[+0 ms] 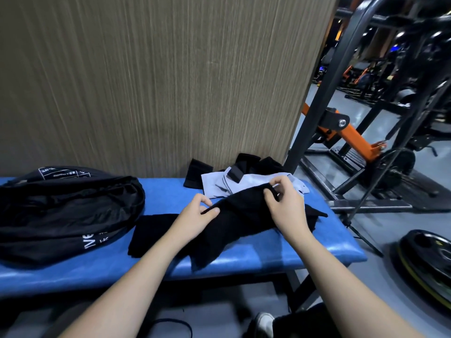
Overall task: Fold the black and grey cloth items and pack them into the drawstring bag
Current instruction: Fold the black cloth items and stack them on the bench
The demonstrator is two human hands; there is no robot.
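Black cloth (244, 215) on the blue worktop (268, 250), fold unfinished, edge pinched by fingers of left hand (195, 215) and right hand (285, 206); grey cloth (251, 184) behind unfolded; drawstring bag (63, 211) at left, apparently unpacked.

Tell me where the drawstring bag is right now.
In the head view, the drawstring bag lies at the left end of the blue bench, against the wall, just left of a flat black cloth.

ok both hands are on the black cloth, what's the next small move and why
Probably fold the pinched top edge toward the person. Left hand and right hand each pinch the black cloth, which lies rumpled and unfolded on the blue bench.
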